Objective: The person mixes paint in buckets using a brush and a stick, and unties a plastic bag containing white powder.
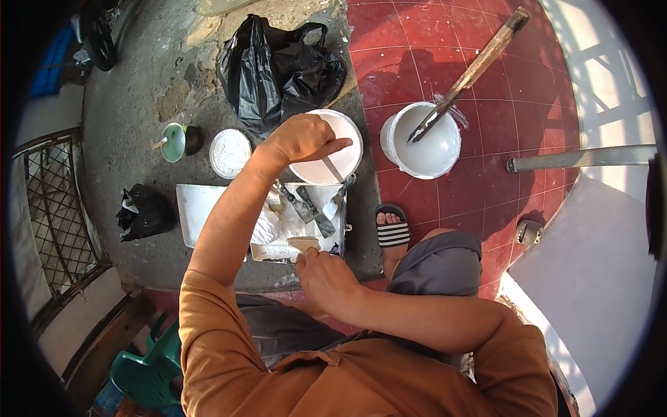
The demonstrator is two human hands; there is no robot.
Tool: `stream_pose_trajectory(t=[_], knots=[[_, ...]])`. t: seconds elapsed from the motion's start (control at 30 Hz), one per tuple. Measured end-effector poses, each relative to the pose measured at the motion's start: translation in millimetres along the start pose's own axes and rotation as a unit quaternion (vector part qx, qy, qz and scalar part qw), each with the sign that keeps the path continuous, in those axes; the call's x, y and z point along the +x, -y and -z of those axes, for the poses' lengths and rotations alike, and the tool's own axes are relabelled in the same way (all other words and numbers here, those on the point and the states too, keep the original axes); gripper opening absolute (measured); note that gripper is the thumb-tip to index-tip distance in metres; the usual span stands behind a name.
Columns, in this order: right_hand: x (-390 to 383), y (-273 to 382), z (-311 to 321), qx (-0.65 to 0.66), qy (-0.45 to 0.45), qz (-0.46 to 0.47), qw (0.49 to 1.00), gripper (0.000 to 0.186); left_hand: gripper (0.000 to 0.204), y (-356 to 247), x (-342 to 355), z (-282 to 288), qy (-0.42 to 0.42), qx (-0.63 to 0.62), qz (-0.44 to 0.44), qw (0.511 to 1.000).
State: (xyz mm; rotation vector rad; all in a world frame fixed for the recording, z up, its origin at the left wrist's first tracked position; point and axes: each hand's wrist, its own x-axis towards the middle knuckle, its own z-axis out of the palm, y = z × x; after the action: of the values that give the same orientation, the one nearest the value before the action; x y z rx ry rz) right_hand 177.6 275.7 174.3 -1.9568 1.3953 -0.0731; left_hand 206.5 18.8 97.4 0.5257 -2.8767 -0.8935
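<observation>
My left hand [303, 141] is closed over a pale pink-white bucket [359, 142] of whitish paste. From beneath it a narrow grey putty knife [332, 169] slants into the bucket. Lower down, my right hand [328, 278] is closed at the near edge of an open tool case [274, 254], at a flat beige scraper [303, 243]; its grip is partly hidden. Inside the case lie dirty putty knives [316, 212] and a white bag [267, 226]. My left forearm crosses over the case and hides part of it.
A white pail [389, 139] with a wooden stick [472, 69] stands on red tiles. A black plastic bag [278, 73], white lid [231, 153], green cup [174, 143] and small black bag [144, 212] sit on the concrete. A metal post [583, 158] stands at right, a green chair [147, 372] lower left.
</observation>
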Motion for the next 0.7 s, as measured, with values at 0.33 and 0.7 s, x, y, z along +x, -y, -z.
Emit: stream_pose_trajectory(t=[0.33,0.7], knots=[[-18.0,12.0,21.1,0.157,0.019,-0.175,0.972,0.036,0.055,-79.2,-83.4,125.9,-0.114,-0.137,0.32,0.93],[-139.8,79.1,71.8,0.625,-0.176,-0.262,0.714,0.034,0.053,-204.4,-208.8,257.8,-0.205,-0.253,0.475,0.817]])
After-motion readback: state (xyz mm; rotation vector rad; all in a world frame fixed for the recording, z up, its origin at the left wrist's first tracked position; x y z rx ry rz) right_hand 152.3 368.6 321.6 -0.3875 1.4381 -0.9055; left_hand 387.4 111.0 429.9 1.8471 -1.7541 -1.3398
